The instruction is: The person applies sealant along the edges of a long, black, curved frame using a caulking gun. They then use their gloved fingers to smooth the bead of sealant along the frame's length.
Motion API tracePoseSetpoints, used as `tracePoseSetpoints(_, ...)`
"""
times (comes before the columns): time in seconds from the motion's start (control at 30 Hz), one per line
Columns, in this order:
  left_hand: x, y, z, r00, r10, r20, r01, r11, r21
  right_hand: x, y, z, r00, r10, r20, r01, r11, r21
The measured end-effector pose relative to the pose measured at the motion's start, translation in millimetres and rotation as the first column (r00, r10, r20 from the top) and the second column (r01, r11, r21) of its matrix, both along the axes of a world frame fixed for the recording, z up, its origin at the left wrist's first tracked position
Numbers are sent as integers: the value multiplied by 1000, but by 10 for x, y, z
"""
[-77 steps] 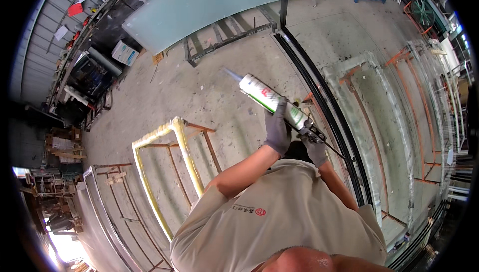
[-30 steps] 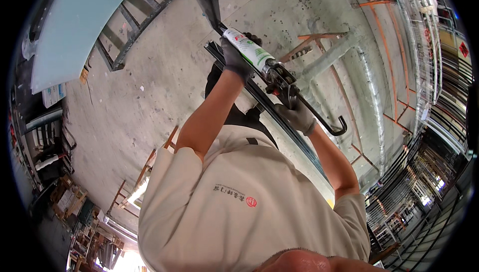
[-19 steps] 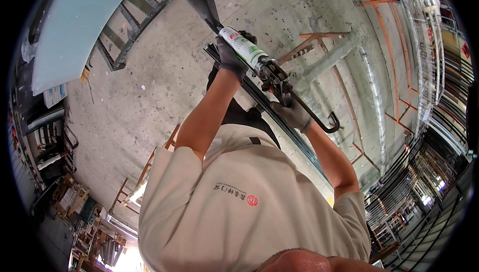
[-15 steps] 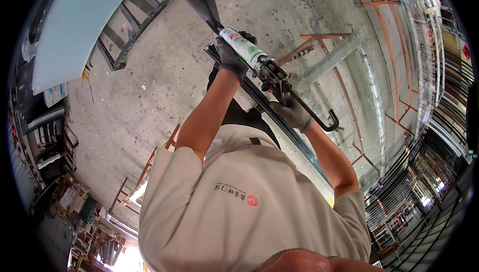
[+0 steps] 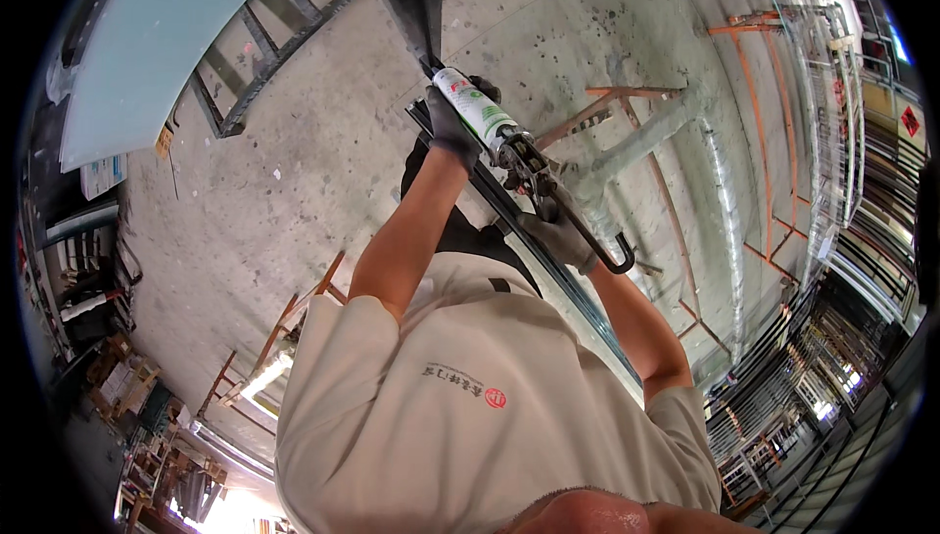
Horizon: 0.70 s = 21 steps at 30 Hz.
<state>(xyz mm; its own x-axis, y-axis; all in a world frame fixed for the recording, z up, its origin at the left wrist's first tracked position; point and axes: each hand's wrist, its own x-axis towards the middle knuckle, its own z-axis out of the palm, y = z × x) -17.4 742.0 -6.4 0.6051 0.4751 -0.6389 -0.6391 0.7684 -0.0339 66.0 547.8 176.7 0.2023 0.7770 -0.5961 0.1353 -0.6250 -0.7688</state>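
Your gloved left hand wraps the white sealant cartridge of the caulking gun, whose nozzle meets the dark frame edge just beyond it. Your gloved right hand clenches the gun's trigger grip, nearer your body than the cartridge, close over the same frame. If the nozzle drifts off the frame edge while you squeeze, the bead would likely break or smear onto the glass.
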Motion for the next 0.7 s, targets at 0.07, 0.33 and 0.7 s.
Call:
tracePoseSetpoints(0.07, 15, -6, 17, 999, 32, 32, -32, 999, -19, 17, -28, -74, 998, 4, -63, -5, 1000, -21)
tracePoseSetpoints(0.33, 54, 12, 94, 991, 101, 90, -100, 995, -19, -35, 115, 97, 977, -98, -192, 115, 990, 79)
tracePoseSetpoints(0.7, 86, -17, 214, 975, 195, 104, -175, 969, -175, -109, 136, 32, 988, -98, -121, 120, 974, 193)
